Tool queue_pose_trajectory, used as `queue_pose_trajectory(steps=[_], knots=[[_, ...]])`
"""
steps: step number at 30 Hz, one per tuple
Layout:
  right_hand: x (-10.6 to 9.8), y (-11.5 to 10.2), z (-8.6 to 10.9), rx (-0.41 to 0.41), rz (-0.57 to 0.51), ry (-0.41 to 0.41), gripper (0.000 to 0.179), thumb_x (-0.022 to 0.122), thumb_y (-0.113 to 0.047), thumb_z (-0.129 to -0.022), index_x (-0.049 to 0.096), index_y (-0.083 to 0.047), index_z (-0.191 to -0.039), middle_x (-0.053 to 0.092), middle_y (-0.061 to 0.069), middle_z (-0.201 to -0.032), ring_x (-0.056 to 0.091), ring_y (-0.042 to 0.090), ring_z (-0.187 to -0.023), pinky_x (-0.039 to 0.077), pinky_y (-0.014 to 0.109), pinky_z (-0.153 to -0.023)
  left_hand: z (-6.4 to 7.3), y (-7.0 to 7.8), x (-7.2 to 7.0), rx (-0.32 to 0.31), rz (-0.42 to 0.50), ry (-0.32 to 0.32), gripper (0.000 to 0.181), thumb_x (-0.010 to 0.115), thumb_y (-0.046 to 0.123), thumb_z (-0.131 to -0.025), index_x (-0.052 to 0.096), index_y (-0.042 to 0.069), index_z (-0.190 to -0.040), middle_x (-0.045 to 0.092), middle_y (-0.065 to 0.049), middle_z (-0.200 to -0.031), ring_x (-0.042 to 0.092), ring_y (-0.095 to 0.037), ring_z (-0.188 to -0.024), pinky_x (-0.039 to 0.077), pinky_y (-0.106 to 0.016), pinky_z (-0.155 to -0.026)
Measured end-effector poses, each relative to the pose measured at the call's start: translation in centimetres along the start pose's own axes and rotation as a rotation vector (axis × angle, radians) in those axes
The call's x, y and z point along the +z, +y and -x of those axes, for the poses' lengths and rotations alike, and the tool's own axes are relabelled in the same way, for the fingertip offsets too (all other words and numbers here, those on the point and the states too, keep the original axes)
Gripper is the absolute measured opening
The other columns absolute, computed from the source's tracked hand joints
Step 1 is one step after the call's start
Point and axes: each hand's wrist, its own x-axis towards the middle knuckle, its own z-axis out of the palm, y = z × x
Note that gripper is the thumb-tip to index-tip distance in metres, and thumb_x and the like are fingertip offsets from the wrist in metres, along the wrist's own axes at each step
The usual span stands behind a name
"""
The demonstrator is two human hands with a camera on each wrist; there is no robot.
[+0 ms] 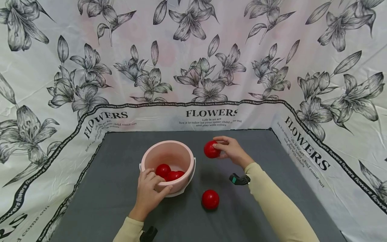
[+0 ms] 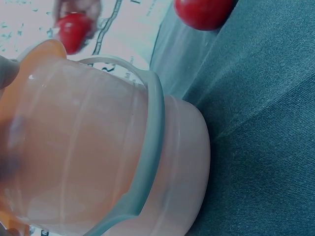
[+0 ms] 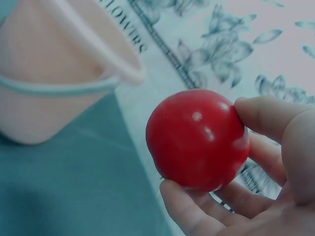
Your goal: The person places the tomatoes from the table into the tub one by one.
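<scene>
A pink bucket [image 1: 167, 149] stands on the grey cloth, its pale handle [image 2: 156, 132] hanging down against the side. My left hand [image 1: 148, 191] grips the near rim, fingers over the edge and thumb along the outside. Inside the bucket lie red balls [image 1: 163, 170], at least two, partly hidden by the wall and fingers. To the right of the bucket, above the cloth, my right hand [image 1: 231, 151] holds a glossy red ball [image 3: 197, 140] between thumb and fingertips. Another red ball [image 1: 210, 199] rests on the cloth at the bucket's near right.
Dark grey cloth [image 1: 115, 161] covers the work surface. White sheeting [image 1: 208, 77] with printed flowers and lettering rises at the back and both sides. A black band with a green part [image 1: 239, 179] is at the right wrist, a dark one [image 1: 148, 234] at the left.
</scene>
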Motion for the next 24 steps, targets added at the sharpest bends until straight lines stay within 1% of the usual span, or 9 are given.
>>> queue_pose_trajectory(steps=[4, 7, 11, 15, 18, 22, 24], knots=[[0.2, -2.7, -0.1, -0.009, -0.051, -0.033, 0.049, 0.060, -0.017, -0.102, 0.048, -0.004, -0.147, 0.050, 0.024, -0.149, 0.058, 0.038, -0.126, 0.059, 0.050, -0.093, -0.1, 0.1, -0.1, 0.000, 0.006, 0.001, 0.023, 0.087, 0.028, -0.066, 0.072, 0.013, -0.077, 0.069, -0.008, -0.080, 0.057, -0.038, -0.110, 0.043, -0.072, -0.098], [1.1, -4.5, -0.2, -0.019, -0.075, -0.054, 0.048, 0.061, -0.016, -0.102, 0.050, -0.007, -0.147, 0.050, 0.022, -0.149, 0.057, 0.037, -0.128, 0.061, 0.048, -0.091, -0.1, 0.1, -0.2, 0.004, 0.007, -0.002, 0.023, 0.087, 0.028, -0.066, 0.072, 0.013, -0.077, 0.069, -0.008, -0.081, 0.057, -0.039, -0.110, 0.043, -0.072, -0.098], [2.6, -6.0, -0.2, -0.042, -0.054, -0.084, 0.046, 0.061, -0.015, -0.101, 0.052, -0.007, -0.146, 0.052, 0.022, -0.148, 0.059, 0.037, -0.128, 0.061, 0.047, -0.090, -0.1, 0.0, -0.1, 0.020, -0.003, -0.005, 0.023, 0.087, 0.028, -0.066, 0.072, 0.014, -0.077, 0.068, -0.007, -0.080, 0.057, -0.037, -0.109, 0.047, -0.068, -0.095], [4.2, -6.7, -0.5, -0.058, -0.028, -0.113, 0.045, 0.062, -0.015, -0.100, 0.054, -0.005, -0.143, 0.054, 0.023, -0.146, 0.062, 0.038, -0.125, 0.059, 0.053, -0.093, -0.1, -0.1, -0.1, 0.033, -0.008, -0.006, 0.022, 0.087, 0.028, -0.066, 0.072, 0.015, -0.077, 0.068, -0.006, -0.078, 0.058, -0.036, -0.109, 0.052, -0.061, -0.091], [5.5, -6.8, -0.7, -0.063, -0.012, -0.135, 0.044, 0.063, -0.014, -0.100, 0.054, -0.004, -0.142, 0.056, 0.023, -0.145, 0.063, 0.039, -0.124, 0.058, 0.055, -0.093, 0.0, -0.2, -0.1, 0.036, -0.012, -0.005, 0.022, 0.087, 0.028, -0.066, 0.072, 0.015, -0.077, 0.068, -0.005, -0.078, 0.058, -0.036, -0.109, 0.053, -0.060, -0.090], [7.2, -6.7, -1.1, -0.066, 0.006, -0.157, 0.045, 0.064, -0.014, -0.099, 0.056, -0.004, -0.142, 0.058, 0.021, -0.144, 0.065, 0.038, -0.123, 0.061, 0.051, -0.089, 0.0, -0.3, -0.1, 0.037, -0.013, -0.008, 0.023, 0.088, 0.028, -0.066, 0.072, 0.016, -0.077, 0.067, -0.005, -0.078, 0.058, -0.035, -0.108, 0.054, -0.059, -0.089], [8.0, -6.7, -1.2, -0.064, 0.017, -0.166, 0.044, 0.066, -0.015, -0.098, 0.058, -0.007, -0.140, 0.059, 0.020, -0.143, 0.066, 0.036, -0.121, 0.060, 0.052, -0.089, -0.1, -0.2, -0.1, 0.036, -0.012, -0.011, 0.023, 0.088, 0.028, -0.067, 0.072, 0.016, -0.077, 0.067, -0.004, -0.078, 0.058, -0.035, -0.107, 0.055, -0.058, -0.088]])
